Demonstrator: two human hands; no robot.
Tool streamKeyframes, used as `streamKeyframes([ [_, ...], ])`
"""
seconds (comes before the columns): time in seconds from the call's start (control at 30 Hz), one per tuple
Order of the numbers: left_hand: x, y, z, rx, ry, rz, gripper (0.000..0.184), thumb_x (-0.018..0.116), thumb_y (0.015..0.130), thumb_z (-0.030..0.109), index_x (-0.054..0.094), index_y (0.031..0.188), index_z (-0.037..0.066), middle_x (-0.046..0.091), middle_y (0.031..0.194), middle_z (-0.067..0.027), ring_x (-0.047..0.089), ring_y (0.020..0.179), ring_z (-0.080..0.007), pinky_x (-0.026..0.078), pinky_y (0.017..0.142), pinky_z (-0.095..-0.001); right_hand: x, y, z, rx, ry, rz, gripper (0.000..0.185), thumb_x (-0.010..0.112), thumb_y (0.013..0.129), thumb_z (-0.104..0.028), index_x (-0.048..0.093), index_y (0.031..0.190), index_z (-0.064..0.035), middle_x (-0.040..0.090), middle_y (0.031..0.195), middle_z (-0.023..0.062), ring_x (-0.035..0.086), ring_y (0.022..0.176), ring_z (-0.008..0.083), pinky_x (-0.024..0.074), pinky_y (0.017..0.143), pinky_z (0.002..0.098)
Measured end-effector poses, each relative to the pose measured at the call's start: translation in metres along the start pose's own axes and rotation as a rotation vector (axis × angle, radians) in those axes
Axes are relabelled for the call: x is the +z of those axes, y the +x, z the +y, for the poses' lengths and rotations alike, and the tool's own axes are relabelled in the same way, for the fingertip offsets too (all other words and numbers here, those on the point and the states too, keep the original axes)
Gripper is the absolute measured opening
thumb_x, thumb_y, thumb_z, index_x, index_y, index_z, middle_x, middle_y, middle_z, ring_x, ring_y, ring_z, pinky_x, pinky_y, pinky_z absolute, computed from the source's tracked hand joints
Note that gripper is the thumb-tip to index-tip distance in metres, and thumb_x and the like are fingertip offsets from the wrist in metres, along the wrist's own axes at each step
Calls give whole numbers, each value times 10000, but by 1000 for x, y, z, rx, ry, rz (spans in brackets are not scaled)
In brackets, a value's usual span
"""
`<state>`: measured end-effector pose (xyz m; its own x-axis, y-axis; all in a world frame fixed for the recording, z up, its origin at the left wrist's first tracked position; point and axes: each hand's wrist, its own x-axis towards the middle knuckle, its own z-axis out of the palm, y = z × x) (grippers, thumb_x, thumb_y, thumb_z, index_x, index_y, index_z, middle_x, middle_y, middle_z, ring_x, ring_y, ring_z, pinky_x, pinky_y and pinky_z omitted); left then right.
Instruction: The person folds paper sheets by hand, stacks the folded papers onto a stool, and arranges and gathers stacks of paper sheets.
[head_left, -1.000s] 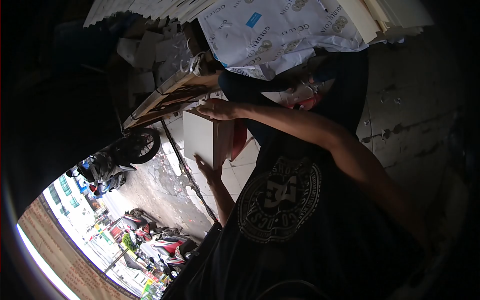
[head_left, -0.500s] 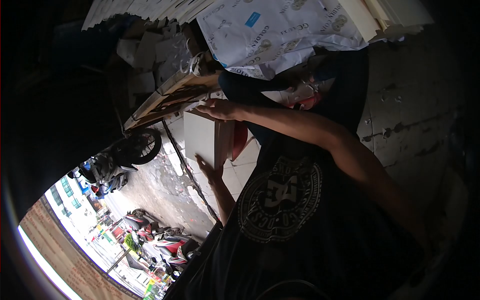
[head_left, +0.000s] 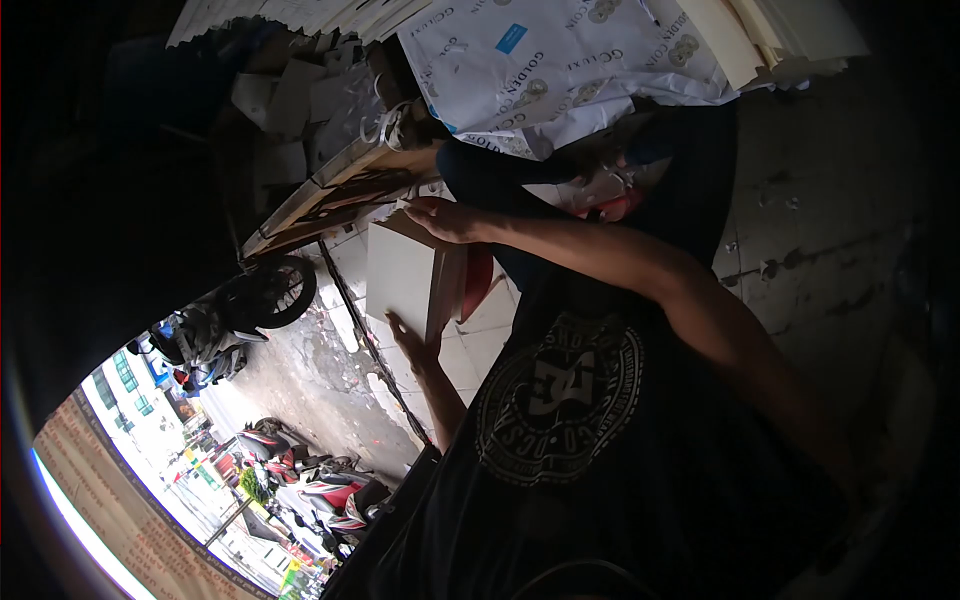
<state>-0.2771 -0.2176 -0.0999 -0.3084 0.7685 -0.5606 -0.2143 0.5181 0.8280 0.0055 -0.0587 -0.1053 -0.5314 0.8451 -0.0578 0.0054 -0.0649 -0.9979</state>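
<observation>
A thick stack of paper (head_left: 400,275), pale on its broad face and tan along its edges, stands tilted beside a red stool-like surface (head_left: 478,283). My left hand (head_left: 412,343) grips its lower edge, with the fingers spread against the pale face and the palm behind. At the upper corner, my right hand (head_left: 445,219) is closed over the stack's end. A small pale scrap (head_left: 402,204) shows at its fingertips; whether it is loose or part of the stack I cannot tell.
White wrapping paper printed "Golden Coin" (head_left: 570,65) lies beyond my legs, with cream sheets (head_left: 745,45) to its right. A wooden table edge (head_left: 320,195) rises at the left. Scraps (head_left: 768,270) litter the tiled floor. Motorbikes (head_left: 330,490) stand outside.
My right hand has shifted slightly at the stack's upper corner. The left hand keeps its hold, and the stack has barely moved.
</observation>
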Motion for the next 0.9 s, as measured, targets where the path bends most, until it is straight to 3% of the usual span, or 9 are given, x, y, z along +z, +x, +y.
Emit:
streamKeyframes([
  [0.13,2,-13,3,182,370,-69,649,409,983,495,270,1462,80,391,1414,-167,430,1266,-345,478,966,-506,6,-28,-36,282,278,131,572,421,985,-481,412,1396,-84,570,1252,130,562,1055,237,422,957,347],
  [0.27,-29,-3,15,-119,24,-97,624,337,1002,511,291,1459,89,428,1402,-131,453,1267,-281,460,1008,-395,3,-60,-41,209,110,57,716,596,868,-549,450,1347,-37,553,1244,195,582,1092,247,484,886,349],
  [0.33,-41,-14,18,427,714,-309,528,395,1012,273,253,1483,81,411,1441,-121,455,1273,-287,428,1024,-375,3,-59,-49,348,-83,-87,824,685,788,-572,453,1318,14,583,1166,221,615,1026,228,530,818,350],
  [0.4,-39,-20,22,414,1066,-185,569,413,982,102,194,1507,76,379,1480,-143,450,1282,-290,372,1048,-383,20,-55,-55,567,-133,-116,874,754,711,-574,490,1252,60,609,1107,215,642,974,247,538,818,341],
  [0.43,-51,-8,14,148,1057,-99,613,416,960,35,161,1517,72,361,1497,-157,446,1288,-287,335,1063,-391,29,-55,-54,635,-153,-107,888,784,679,-569,508,1219,79,621,1076,211,652,949,255,542,818,338],
  [0.47,-84,0,-14,630,1367,-134,632,415,964,54,128,1526,82,351,1505,-169,436,1293,-275,274,1077,-408,39,-55,-44,616,-163,-43,880,804,658,-553,523,1187,91,632,1044,205,656,929,260,544,819,337],
  [0.57,11,-66,52,158,719,115,554,470,1003,367,377,1435,32,495,1384,-162,493,1210,-247,334,1027,-410,23,-68,-53,537,-120,-32,848,856,621,-475,538,1179,80,647,1013,200,653,919,268,537,845,341],
  [0.67,51,-79,77,363,386,169,639,538,935,536,522,1259,-14,580,1116,-105,535,1006,-186,453,855,-355,-24,-88,-88,227,-3,-133,763,849,681,-361,508,1247,21,632,1114,177,631,992,257,508,883,354],
  [0.9,235,-13,199,1064,641,-337,261,730,829,122,657,1002,-58,686,937,-153,641,819,-203,511,765,-342,-202,-113,-180,-252,-538,314,619,835,665,-230,547,1161,1,632,1118,191,620,1028,346,486,902,389],
])
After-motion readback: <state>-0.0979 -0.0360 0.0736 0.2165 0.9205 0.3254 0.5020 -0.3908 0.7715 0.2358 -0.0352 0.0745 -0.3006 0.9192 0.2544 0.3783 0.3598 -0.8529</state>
